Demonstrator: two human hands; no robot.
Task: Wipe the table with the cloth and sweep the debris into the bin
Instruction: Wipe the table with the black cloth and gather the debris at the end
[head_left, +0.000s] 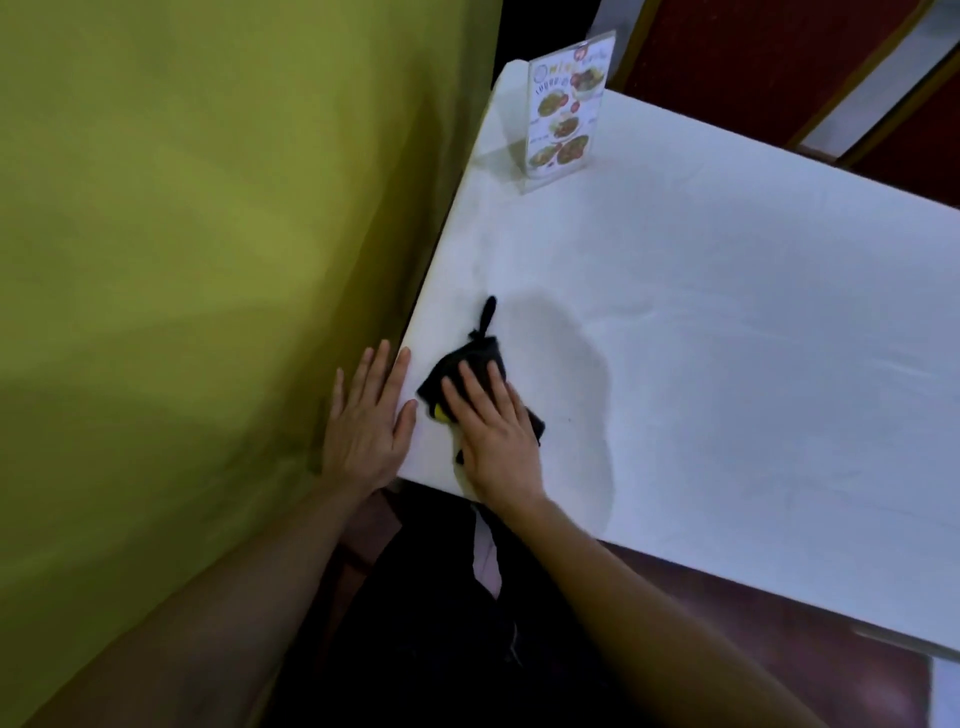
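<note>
A black cloth (480, 358) with a small yellow patch lies near the left front corner of the white table (701, 322). My right hand (493, 431) presses flat on top of the cloth, fingers spread, pointing away from me. My left hand (371, 421) rests open and flat at the table's left edge, thumb on the tabletop, fingers against the green wall. A darker damp patch (566, 374) spreads on the table right of the cloth. No debris or bin shows.
A green wall (197, 260) runs close along the table's left side. An acrylic menu stand (563, 114) stands upright at the far left corner. Red-and-gold furniture (769, 47) sits behind the table. My dark-clothed lap is below the near edge.
</note>
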